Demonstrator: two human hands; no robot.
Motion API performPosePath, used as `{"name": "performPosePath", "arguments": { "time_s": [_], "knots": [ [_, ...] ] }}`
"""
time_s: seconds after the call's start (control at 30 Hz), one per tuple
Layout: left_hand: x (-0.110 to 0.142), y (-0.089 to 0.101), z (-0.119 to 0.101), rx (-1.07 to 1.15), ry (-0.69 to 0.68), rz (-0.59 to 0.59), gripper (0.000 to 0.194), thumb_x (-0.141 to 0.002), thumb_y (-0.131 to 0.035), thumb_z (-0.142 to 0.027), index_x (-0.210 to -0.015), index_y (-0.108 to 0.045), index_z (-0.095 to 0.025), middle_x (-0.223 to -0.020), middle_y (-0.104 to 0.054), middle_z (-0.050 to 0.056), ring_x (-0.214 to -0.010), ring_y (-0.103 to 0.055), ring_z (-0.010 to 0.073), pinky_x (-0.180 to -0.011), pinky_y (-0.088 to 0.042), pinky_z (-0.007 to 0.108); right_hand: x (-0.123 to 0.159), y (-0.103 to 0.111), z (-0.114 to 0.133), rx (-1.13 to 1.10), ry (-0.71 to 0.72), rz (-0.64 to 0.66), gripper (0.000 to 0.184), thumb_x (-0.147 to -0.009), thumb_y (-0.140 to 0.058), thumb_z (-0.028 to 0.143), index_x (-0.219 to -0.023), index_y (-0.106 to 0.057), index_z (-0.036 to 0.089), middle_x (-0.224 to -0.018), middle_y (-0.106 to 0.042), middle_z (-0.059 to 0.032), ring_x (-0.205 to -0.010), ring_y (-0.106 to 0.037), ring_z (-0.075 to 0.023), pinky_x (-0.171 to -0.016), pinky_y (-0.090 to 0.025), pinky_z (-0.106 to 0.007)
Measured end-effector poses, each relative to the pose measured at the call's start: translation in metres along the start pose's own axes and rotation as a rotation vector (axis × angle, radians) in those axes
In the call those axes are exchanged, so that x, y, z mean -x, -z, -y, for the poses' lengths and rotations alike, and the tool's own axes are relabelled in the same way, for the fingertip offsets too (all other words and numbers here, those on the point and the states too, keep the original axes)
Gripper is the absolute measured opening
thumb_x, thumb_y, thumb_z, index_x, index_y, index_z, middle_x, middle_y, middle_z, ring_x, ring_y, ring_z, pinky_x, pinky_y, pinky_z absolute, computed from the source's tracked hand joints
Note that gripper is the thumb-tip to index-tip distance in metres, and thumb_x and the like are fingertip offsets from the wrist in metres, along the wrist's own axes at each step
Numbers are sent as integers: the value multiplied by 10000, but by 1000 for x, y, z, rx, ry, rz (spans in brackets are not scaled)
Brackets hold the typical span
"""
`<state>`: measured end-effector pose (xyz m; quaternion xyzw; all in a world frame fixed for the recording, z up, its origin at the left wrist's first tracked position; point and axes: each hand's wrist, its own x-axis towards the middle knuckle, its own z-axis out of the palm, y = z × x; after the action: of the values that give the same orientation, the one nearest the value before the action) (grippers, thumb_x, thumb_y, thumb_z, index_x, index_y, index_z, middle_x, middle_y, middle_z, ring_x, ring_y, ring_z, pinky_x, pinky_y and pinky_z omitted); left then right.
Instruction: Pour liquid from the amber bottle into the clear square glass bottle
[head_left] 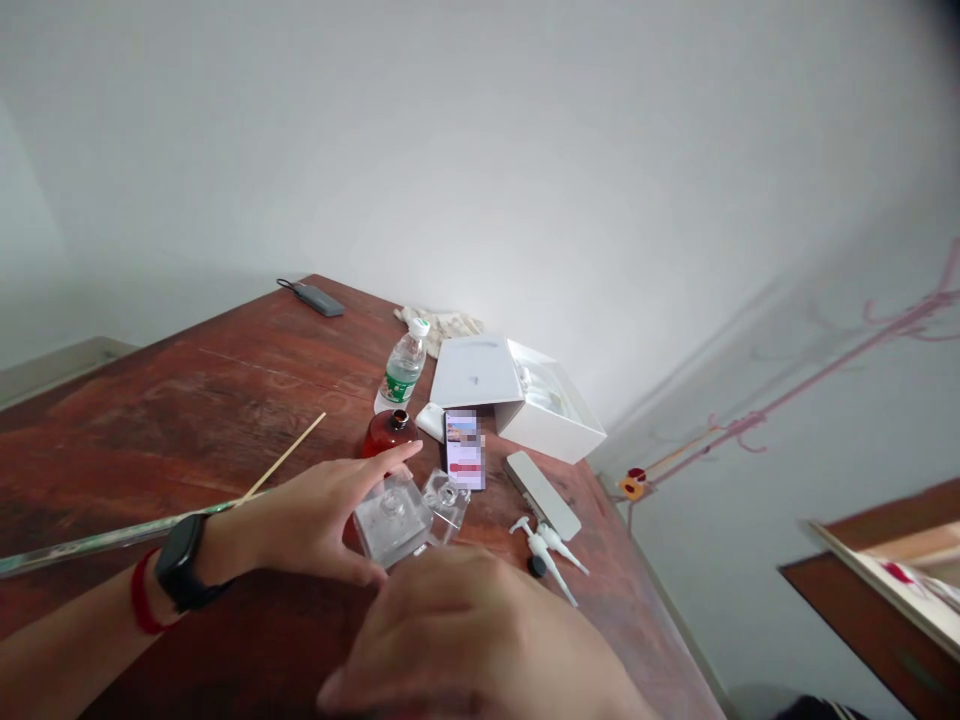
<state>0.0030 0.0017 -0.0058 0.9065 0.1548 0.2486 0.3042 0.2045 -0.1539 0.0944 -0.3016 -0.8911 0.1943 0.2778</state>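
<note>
A clear square bottle (393,517) stands on the wooden table with its short neck up. My left hand (319,510) is around it, fingers along the far side and thumb at the near side. Close in front, my right hand (480,630) is blurred, its fingers curled in; what they hold, if anything, is hidden. A second clear square bottle (445,505) leans just right of the first. Behind my left hand is an amber bottle (390,432) with an uncapped neck.
A labelled water bottle (403,370), a lit phone (464,450) and an open white box (551,400) are farther back. White pump heads (547,550), a black cap (536,566) and a grey case (541,495) lie right. A thin stick (289,452) lies left.
</note>
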Motion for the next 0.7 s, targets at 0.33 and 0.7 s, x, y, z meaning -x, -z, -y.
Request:
{"name": "performPosePath", "arguments": {
  "time_s": [0.33,0.7],
  "knots": [
    [1,-6,-3,44,-24,2,1304,-777,-879,-788,-1761,-185,-288,-1506,-695,155,-1297,-734,382,-1155,-536,470,57,-77,-96,-55,-276,-796,218,-1109,-572,445,-1169,-674,262,-970,-640,-46,-765,-621,-190,-675,-528,-325],
    [3,-7,-9,73,-79,3,1294,-783,-824,-859,-1762,-166,-328,-1499,-703,125,-1276,-743,362,-1141,-544,436,57,-88,-101,-287,-282,-606,923,-857,-845,725,-1611,-427,393,-1429,-531,-126,-1224,-669,-339,-969,-618,-493]
  ]
}}
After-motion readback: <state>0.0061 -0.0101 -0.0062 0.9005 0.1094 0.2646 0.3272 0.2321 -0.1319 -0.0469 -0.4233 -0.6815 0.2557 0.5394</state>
